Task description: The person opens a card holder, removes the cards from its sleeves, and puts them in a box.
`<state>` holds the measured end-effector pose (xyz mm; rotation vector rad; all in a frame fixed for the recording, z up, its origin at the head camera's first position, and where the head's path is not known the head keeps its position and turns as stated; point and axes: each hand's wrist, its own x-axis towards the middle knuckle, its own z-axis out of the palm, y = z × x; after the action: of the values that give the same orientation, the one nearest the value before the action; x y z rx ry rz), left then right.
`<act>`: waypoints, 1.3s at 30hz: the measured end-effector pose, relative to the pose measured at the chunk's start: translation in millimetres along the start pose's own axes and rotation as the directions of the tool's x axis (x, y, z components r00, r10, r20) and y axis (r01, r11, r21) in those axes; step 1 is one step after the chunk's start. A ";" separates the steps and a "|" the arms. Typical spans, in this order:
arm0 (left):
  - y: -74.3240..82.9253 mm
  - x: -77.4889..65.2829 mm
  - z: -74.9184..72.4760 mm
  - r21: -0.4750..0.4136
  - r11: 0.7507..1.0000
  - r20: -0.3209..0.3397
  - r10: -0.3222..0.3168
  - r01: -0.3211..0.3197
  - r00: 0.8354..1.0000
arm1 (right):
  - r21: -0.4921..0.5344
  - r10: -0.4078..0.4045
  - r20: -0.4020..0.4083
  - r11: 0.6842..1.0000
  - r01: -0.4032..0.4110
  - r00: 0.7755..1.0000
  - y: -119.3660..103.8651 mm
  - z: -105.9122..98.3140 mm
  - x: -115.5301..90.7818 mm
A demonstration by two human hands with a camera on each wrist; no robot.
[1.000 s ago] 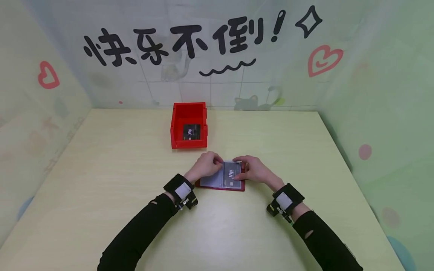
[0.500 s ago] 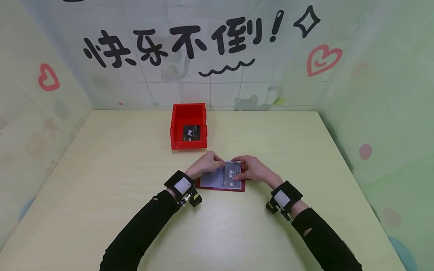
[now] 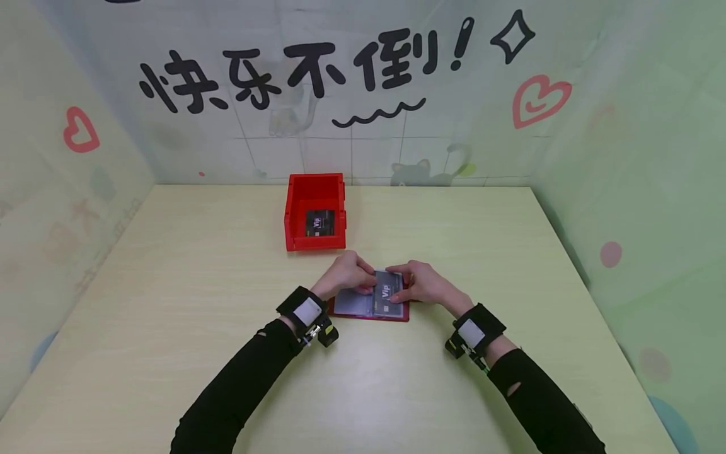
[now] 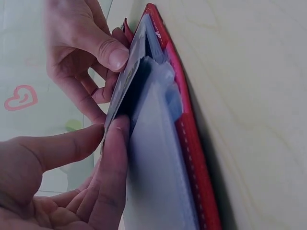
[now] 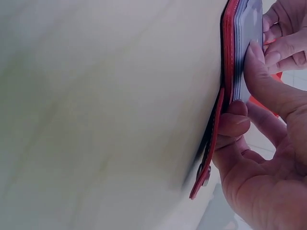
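On the pale tabletop (image 3: pixel 170 302), walled by green panels, the left hand (image 3: pixel 345 275) and right hand (image 3: pixel 422 285) pinch a card (image 3: pixel 388 292) in the red card holder (image 3: pixel 368 304).

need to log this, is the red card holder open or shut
Open. The red card holder lies spread flat on the table, clear sleeves up, under the left hand and right hand.

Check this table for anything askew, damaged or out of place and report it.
Nothing stands out. The red card holder lies open and flat on the table, both hands on its sleeves: left hand, right hand. A Vip card sits squarely in it. Another card lies flat in the upright red bin.
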<state>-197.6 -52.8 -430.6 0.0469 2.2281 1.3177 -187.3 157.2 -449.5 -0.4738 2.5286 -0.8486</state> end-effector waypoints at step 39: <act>-9.7 -6.0 -4.5 0.032 0.999 -0.016 0.005 -0.004 1.000 | -0.056 -0.071 0.017 0.996 0.071 0.997 10.2 -2.7 4.3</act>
<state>-192.4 -63.3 -434.2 0.0534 2.2640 1.2895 -194.0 164.3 -455.2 -0.5889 2.5411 -0.7982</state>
